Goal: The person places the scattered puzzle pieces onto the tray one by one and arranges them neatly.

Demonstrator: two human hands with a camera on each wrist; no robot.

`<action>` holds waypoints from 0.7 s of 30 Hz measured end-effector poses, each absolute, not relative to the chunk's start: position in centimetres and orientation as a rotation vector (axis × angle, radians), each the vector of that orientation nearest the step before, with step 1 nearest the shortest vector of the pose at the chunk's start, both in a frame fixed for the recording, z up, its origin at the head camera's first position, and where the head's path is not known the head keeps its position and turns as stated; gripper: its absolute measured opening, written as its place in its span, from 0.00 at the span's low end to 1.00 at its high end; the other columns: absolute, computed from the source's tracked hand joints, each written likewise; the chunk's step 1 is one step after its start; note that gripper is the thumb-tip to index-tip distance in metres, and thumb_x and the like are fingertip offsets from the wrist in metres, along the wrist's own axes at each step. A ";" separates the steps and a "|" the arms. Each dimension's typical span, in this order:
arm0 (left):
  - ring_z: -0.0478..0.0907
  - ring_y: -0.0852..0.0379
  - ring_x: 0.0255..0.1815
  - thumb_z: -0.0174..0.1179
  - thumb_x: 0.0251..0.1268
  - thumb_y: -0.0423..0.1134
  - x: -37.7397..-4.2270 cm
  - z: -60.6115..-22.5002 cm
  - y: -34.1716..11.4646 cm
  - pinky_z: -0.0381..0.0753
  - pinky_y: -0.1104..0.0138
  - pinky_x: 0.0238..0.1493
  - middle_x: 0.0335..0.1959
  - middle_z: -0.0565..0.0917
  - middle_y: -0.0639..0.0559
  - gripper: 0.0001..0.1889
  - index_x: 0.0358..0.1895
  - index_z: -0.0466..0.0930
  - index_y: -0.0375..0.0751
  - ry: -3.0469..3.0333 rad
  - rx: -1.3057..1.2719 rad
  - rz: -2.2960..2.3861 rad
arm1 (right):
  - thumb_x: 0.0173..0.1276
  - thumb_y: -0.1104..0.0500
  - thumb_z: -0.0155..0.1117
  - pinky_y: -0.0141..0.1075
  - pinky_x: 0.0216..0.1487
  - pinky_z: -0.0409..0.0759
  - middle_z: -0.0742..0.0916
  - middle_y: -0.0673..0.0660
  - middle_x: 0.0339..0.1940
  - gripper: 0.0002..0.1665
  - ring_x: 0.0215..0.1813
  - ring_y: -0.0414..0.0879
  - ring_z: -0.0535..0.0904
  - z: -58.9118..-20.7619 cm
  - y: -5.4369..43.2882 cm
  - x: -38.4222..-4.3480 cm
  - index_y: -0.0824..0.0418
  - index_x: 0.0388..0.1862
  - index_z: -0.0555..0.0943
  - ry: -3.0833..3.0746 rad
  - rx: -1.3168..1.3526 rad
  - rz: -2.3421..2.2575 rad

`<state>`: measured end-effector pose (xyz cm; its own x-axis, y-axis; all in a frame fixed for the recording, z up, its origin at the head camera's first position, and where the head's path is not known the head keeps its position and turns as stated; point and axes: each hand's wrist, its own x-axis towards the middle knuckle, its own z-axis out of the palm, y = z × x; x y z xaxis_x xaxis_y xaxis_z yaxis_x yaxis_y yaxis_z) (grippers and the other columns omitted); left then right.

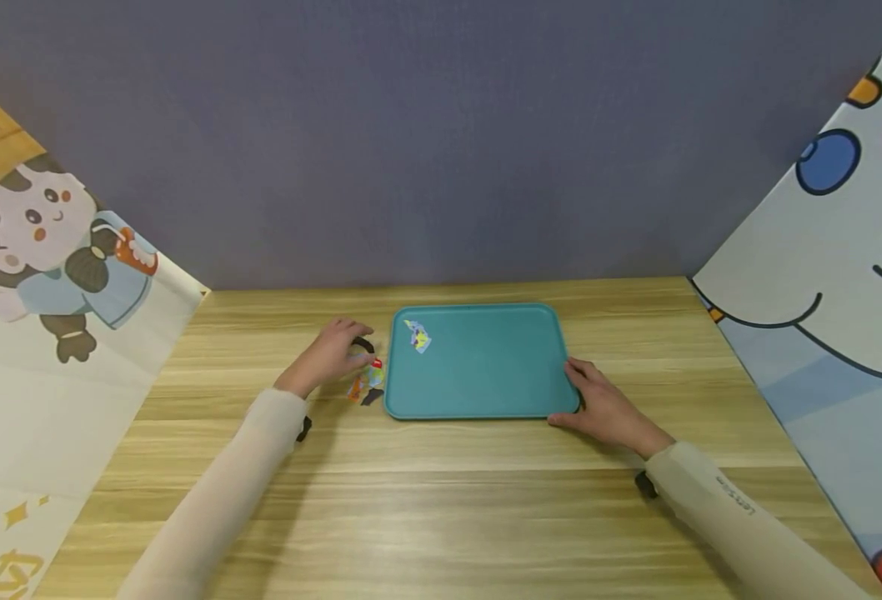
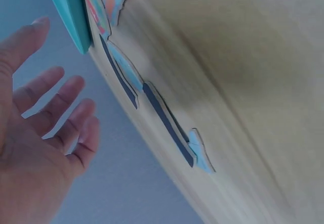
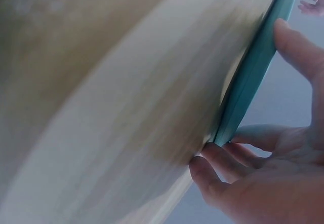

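Head camera faces forward and down onto the tray (image 1: 478,367); wrist cameras, low and close at opposite ends, share its edge.

Teal tray (image 1: 486,362); multicoloured pieces (image 1: 375,377); streaky yellow-brown tabletop (image 1: 456,500)

head: soft, even light | faint shadows on table (image 1: 456,508) | wrists: dimmer, hazy, foreground blurred

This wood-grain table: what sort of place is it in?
Possibly a small play booth or staged corner: the table has a plain grey-blue backdrop behind it and cartoon panels on both sides.
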<state>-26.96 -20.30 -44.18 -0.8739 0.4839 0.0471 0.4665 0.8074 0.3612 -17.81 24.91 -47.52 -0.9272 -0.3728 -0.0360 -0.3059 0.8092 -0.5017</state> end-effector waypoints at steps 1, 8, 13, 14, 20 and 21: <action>0.64 0.38 0.60 0.66 0.58 0.43 -26.9 -44.2 -20.4 0.56 0.46 0.63 0.56 0.74 0.38 0.28 0.59 0.73 0.32 2.943 0.779 0.555 | 0.57 0.40 0.69 0.56 0.63 0.61 0.57 0.69 0.71 0.59 0.69 0.65 0.56 -47.5 24.9 -17.8 0.77 0.70 0.52 2.860 -0.539 -0.760; 0.64 0.38 0.58 0.70 0.53 0.45 -25.9 -44.5 -20.8 0.57 0.45 0.60 0.55 0.74 0.39 0.31 0.59 0.73 0.34 2.929 0.702 0.541 | 0.57 0.41 0.69 0.56 0.63 0.61 0.57 0.69 0.71 0.59 0.69 0.65 0.55 -47.4 24.9 -17.8 0.77 0.70 0.52 2.858 -0.543 -0.753; 0.64 0.41 0.57 0.71 0.50 0.46 -25.4 -45.1 -21.0 0.59 0.45 0.58 0.55 0.74 0.42 0.31 0.58 0.75 0.40 2.914 0.660 0.562 | 0.57 0.42 0.69 0.56 0.63 0.61 0.58 0.70 0.71 0.59 0.69 0.65 0.56 -47.2 24.9 -17.8 0.78 0.70 0.53 2.860 -0.552 -0.752; 0.64 0.41 0.57 0.71 0.50 0.47 -25.4 -45.2 -21.0 0.59 0.45 0.57 0.56 0.74 0.43 0.31 0.58 0.75 0.41 2.915 0.659 0.562 | 0.57 0.42 0.70 0.56 0.63 0.61 0.58 0.70 0.71 0.58 0.69 0.65 0.55 -47.2 24.9 -17.8 0.78 0.70 0.53 2.860 -0.552 -0.754; 0.64 0.40 0.58 0.73 0.48 0.46 -25.1 -45.6 -21.1 0.60 0.44 0.57 0.58 0.73 0.42 0.33 0.59 0.74 0.41 2.922 0.676 0.564 | 0.57 0.41 0.69 0.57 0.62 0.61 0.58 0.71 0.70 0.59 0.68 0.66 0.56 -47.0 24.7 -17.6 0.79 0.69 0.53 2.865 -0.563 -0.764; 0.64 0.39 0.58 0.73 0.48 0.46 -25.0 -45.7 -21.2 0.59 0.43 0.58 0.58 0.73 0.42 0.33 0.59 0.74 0.40 2.921 0.669 0.565 | 0.57 0.41 0.69 0.57 0.62 0.61 0.58 0.71 0.70 0.59 0.68 0.67 0.56 -46.9 24.7 -17.5 0.79 0.69 0.53 2.865 -0.566 -0.766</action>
